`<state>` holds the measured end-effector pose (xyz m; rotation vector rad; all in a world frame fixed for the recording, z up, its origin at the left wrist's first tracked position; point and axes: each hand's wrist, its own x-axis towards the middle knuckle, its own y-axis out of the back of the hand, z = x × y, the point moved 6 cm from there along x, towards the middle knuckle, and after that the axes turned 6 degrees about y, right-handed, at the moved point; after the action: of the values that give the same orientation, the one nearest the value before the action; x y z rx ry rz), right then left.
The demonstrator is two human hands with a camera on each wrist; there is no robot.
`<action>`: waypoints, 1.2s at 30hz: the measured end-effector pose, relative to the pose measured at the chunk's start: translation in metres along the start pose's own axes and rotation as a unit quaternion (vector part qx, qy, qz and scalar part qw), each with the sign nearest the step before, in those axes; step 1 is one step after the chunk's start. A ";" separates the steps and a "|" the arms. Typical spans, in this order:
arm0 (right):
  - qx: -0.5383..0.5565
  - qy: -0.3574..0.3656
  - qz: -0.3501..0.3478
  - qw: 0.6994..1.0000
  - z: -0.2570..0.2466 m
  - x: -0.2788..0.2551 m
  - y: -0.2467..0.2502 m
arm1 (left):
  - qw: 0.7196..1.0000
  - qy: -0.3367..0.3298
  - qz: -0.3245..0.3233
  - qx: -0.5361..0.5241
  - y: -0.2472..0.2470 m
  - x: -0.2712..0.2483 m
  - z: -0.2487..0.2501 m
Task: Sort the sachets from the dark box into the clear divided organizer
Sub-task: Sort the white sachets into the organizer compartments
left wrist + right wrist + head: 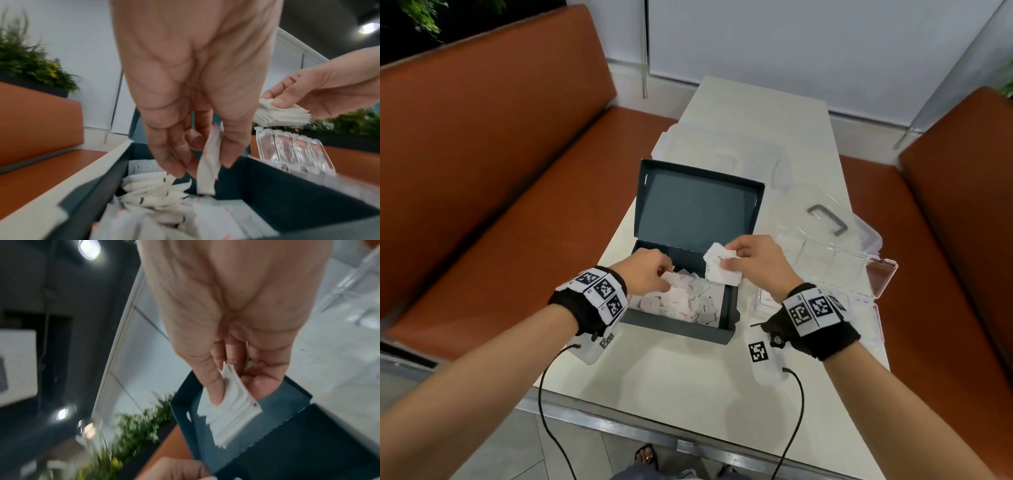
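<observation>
White table (722,394), orange benches (482,171) (2), both hands pinching sachets (722,270).

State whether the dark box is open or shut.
Open: the dark box has its lid raised behind it, exposing loose sachets inside.

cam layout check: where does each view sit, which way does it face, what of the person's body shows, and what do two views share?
Head: worn on the head, looks forward and down at the table, dark box and clear organizer; both forearms, left hand and right hand show.
Left wrist: looks along the left palm into the box at loose sachets; fingers pinch one sachet.
Right wrist: looks along the right palm; fingers grip a stack of sachets above the box lid.
Shared: left wrist and head both show the right hand's stack.
</observation>
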<state>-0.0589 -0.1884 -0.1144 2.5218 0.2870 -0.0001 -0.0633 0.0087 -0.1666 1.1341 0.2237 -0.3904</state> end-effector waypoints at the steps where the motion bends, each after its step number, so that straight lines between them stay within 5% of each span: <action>1: 0.085 -0.016 0.021 0.996 0.000 -0.004 0.005 | 0.999 0.003 0.026 -0.035 0.004 -0.002 0.001; 4: 0.247 -0.038 0.045 0.967 -0.004 -0.014 0.012 | 0.966 0.025 0.072 -0.248 0.016 -0.007 0.005; 7: 0.347 -0.040 0.049 0.936 -0.007 -0.020 0.013 | 0.854 0.038 0.053 -0.516 0.017 -0.016 0.019; 14: 0.438 -0.035 0.069 0.895 -0.007 -0.030 0.014 | 0.734 0.041 -0.036 -0.677 0.006 -0.028 0.076; 19: 0.447 -0.023 0.076 0.891 -0.007 -0.039 0.014 | 0.746 0.008 -0.065 -0.662 -0.002 -0.030 0.110; 28: 0.292 -0.039 0.127 0.947 0.024 -0.046 0.067 | 0.694 0.005 -0.061 -0.717 -0.007 -0.020 0.130; 36: 0.229 -0.036 0.091 0.969 0.041 -0.058 0.105 | 0.731 0.010 -0.023 -0.682 -0.026 -0.008 0.161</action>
<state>-0.0917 -0.3079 -0.0851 2.9908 0.0224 -0.0944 -0.0852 -0.1456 -0.1192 -0.3463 0.4501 -0.1539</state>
